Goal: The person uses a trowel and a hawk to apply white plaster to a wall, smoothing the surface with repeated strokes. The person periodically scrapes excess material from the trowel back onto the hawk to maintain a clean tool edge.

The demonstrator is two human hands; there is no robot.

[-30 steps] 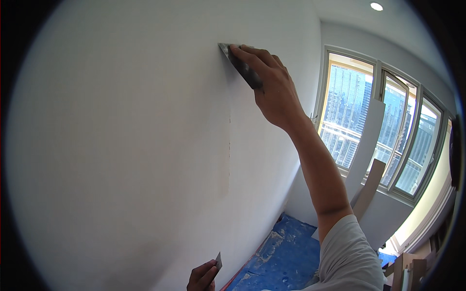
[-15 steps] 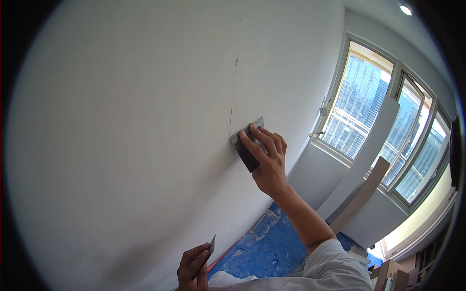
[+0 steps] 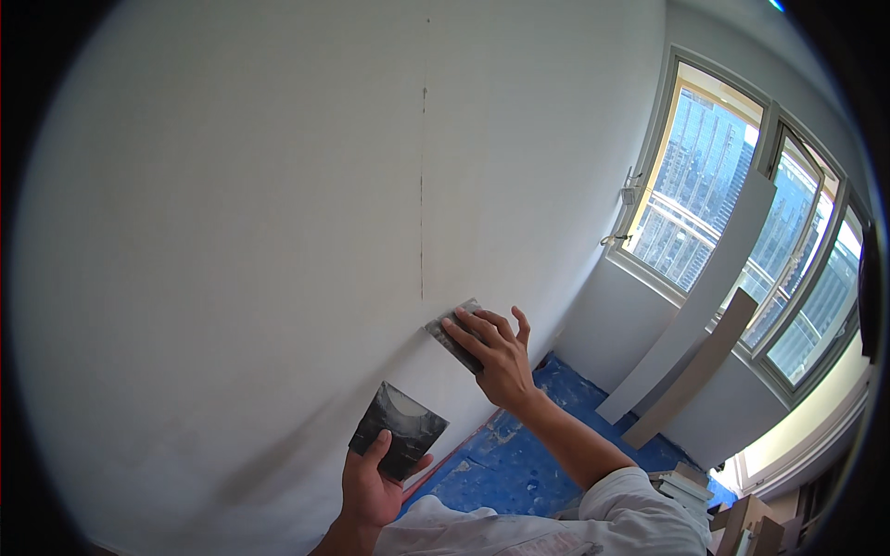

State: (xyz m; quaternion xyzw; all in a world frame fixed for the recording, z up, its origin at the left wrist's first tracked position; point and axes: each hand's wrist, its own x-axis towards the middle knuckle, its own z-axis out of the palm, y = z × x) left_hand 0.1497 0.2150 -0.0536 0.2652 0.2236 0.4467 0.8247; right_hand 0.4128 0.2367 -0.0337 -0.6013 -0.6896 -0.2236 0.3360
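Observation:
A dark, flat putty knife [image 3: 456,345] is gripped in my right hand [image 3: 501,363], with fingers spread across its blade and its far edge close to or on the white wall [image 3: 232,232]. A thin, broken dark line [image 3: 422,222] runs down the wall and ends just above that blade. Lower and to the left, my left hand [image 3: 371,482] grips a second dark, square putty knife [image 3: 400,431], thumb on its face. Pale filler is smeared over that blade. The knives' handles are hidden by my hands or absent; I cannot tell which.
Blue floor covering [image 3: 519,463], blotched with white, lies along the wall's foot. Two long boards [image 3: 691,371] lean by the windows [image 3: 700,176] at the right. Wood offcuts [image 3: 742,528] are piled at the lower right. A small fitting [image 3: 616,240] hangs beside the window.
My right hand has moved down the wall with its putty knife. My left hand has come up and turned, so its blade now shows face-on. The view has shifted slightly.

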